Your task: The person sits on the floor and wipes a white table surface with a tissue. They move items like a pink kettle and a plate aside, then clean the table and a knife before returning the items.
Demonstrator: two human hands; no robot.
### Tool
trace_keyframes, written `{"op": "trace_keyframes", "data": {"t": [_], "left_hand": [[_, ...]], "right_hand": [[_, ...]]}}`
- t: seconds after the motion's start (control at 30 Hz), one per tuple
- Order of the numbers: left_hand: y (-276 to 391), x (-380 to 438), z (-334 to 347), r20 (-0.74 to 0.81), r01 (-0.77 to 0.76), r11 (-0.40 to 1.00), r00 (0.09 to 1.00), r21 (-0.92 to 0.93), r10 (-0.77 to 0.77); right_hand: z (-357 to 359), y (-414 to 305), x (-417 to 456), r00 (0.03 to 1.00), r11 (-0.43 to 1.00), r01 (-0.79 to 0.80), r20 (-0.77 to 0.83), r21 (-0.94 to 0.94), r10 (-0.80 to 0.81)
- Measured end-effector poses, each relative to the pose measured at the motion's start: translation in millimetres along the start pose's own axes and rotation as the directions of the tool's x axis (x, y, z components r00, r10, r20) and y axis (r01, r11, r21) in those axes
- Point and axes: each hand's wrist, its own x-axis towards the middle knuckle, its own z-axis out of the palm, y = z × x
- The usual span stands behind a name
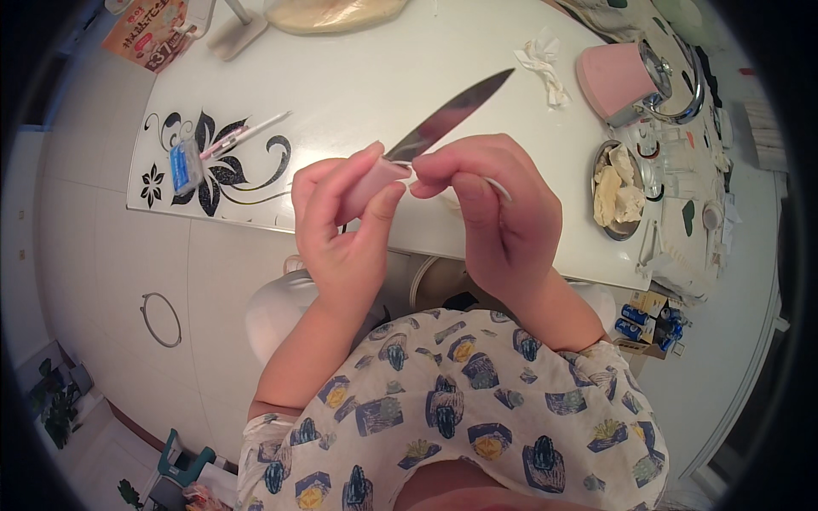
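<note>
My left hand (348, 211) is closed around the pink handle of a kitchen knife (447, 118), whose blade points up and to the right. Close to the base of the blade, my right hand (501, 204) pinches a thin white strip or cord (498, 189) between thumb and fingers. One end of the strip meets the top of the handle; the other curves out behind the right fingers. What exactly the strip is, I cannot tell. Both hands are above the near edge of the white table (370, 96), their fingertips nearly touching.
On the right of the table stand a pink kettle (617, 80), a metal dish of pale peels or scraps (617, 191), glass cups and a crumpled tissue (545, 70). Pens (246, 134) and a blue-labelled clear box (185, 167) lie left. A plastic-wrapped item (332, 14) is at the back.
</note>
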Motion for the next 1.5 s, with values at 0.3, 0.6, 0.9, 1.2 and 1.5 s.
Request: {"op": "trace_keyframes", "data": {"t": [0.3,0.6,0.9,1.2,1.5], "left_hand": [[-1.1,0.4,-0.3,-0.008,0.053,0.994,0.999,-0.091,-0.054],[-1.4,-0.2,-2.0,0.021,0.087,0.984,0.996,-0.153,-0.085],[0.0,-0.2,-3.2,0.034,0.105,0.977,0.994,-0.186,-0.101],[0.1,-0.1,-4.6,0.055,0.103,0.976,0.994,-0.192,-0.094],[2.4,9.5,5.3,0.192,0.554,0.790,0.833,-0.263,-0.519]], "right_hand": [[-4.2,-0.5,-5.7,0.995,0.992,-0.084,-0.046,0.094,0.089],[-3.6,-3.1,-2.7,0.980,0.949,-0.189,-0.013,0.252,0.198],[-2.5,-5.6,-3.8,0.970,0.933,-0.221,-0.033,0.282,0.240],[1.0,-4.1,-5.0,0.980,0.949,-0.188,-0.013,0.252,0.198],[-57.6,54.2,-25.0,0.951,0.822,-0.291,-0.051,-0.489,0.306]]}}
